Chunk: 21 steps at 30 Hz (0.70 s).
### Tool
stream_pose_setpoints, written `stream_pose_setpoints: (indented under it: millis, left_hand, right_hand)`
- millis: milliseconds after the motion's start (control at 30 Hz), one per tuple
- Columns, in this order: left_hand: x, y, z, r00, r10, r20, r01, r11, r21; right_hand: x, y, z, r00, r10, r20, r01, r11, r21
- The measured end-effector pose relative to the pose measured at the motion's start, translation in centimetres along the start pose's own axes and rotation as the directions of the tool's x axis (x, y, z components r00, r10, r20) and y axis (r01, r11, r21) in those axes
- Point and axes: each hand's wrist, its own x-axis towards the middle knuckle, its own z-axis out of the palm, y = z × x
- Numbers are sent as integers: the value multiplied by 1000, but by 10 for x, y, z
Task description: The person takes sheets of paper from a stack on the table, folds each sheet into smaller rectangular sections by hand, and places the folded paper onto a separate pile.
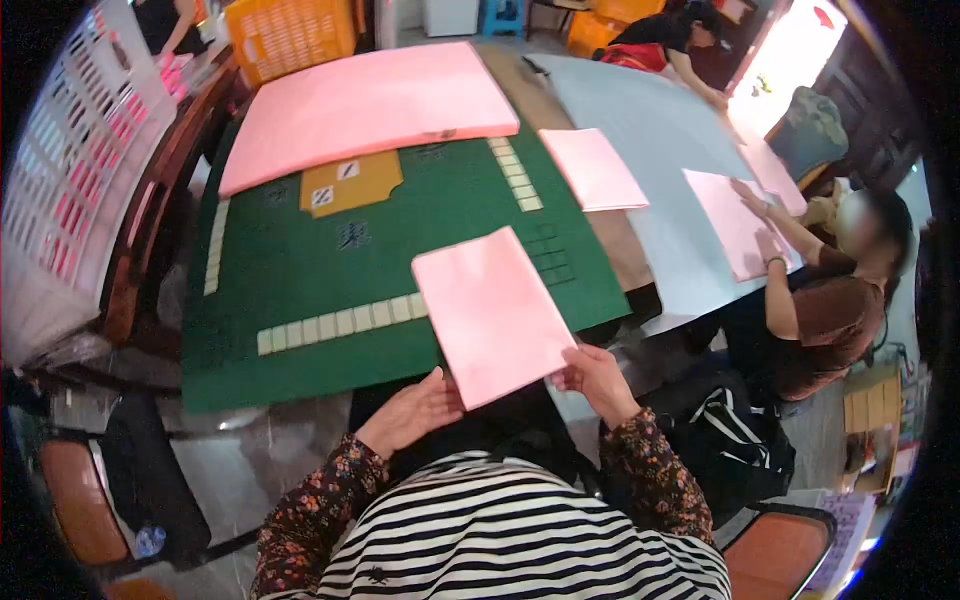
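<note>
A pink paper stack [495,315], or a folded sheet, sits at a slant over the front edge of the green mahjong mat. My right hand [598,383] grips its lower right corner between thumb and fingers. At its lower left edge is my left hand [415,412], palm turned inward and fingers stretched out; whether they touch the paper I cannot tell. Beyond it, a large thick pile of pink paper [375,100] covers the far part of the mat. To the right of the mat lies a smaller pink stack [593,168].
The green mat [440,205] carries rows of mahjong-tile shapes [340,322]. At a pale blue table [640,130], a seated person [830,310] presses both hands on pink paper [728,220]. Another person [675,50] leans over its far end. A black bag [730,440] stands at my right.
</note>
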Motion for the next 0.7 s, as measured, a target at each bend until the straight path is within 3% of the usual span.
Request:
stream_pose_setpoints:
  millis: [67, 100, 167, 200, 300, 333, 400, 467, 533, 600, 633, 667, 700]
  left_hand:
    - [25, 1, 24, 985, 28, 171, 12, 973, -231]
    - [35, 3, 40, 982, 19, 187, 23, 976, -217]
    - [56, 11, 66, 985, 167, -39, -171, 973, -152]
    - [70, 17, 71, 986, 164, -28, -166, 976, -144]
    - [114, 43, 93, 920, 374, 117, -372, 927, -37]
    - [132, 59, 111, 930, 365, 49, -367, 930, 37]
    - [181, 90, 127, 906, 399, 139, -408, 912, 41]
    - [222, 127, 161, 902, 418, 108, -427, 900, 89]
    - [274, 165, 171, 812, 477, 335, -577, 742, 342]
    - [347, 203, 159, 749, 469, 468, -661, 568, 491]
    - [349, 215, 185, 848, 456, 272, -511, 838, 189]
    - [366, 229, 190, 863, 447, 235, -493, 847, 199]
    - [420, 258, 164, 753, 489, 440, -654, 487, 579]
  right_hand:
    - [-18, -16, -22, 1000, 27, 16, -27, 1000, 15]
    - [-29, -25, -34, 999, 26, 19, -26, 1000, -7]
    - [-48, -47, -54, 1000, 15, 13, -15, 1000, -23]
    - [-55, -56, -62, 999, 21, -28, -23, 996, -90]
    - [-48, -78, -93, 994, -40, -100, 21, 982, -186]
    - [-41, -86, -102, 987, -97, -126, 67, 973, -219]
    - [-16, -106, -122, 975, -187, -121, 156, 962, -224]
    - [23, -128, -142, 955, -254, -155, 220, 953, -208]
    - [61, -155, -156, 920, -337, -200, 293, 931, -220]
    - [94, -175, -168, 924, -323, -203, 281, 936, -213]
    - [120, -188, -174, 908, -364, -208, 328, 926, -190]
    - [144, -198, -180, 891, -401, -214, 371, 914, -166]
    - [166, -208, -185, 893, -394, -217, 364, 916, -165]
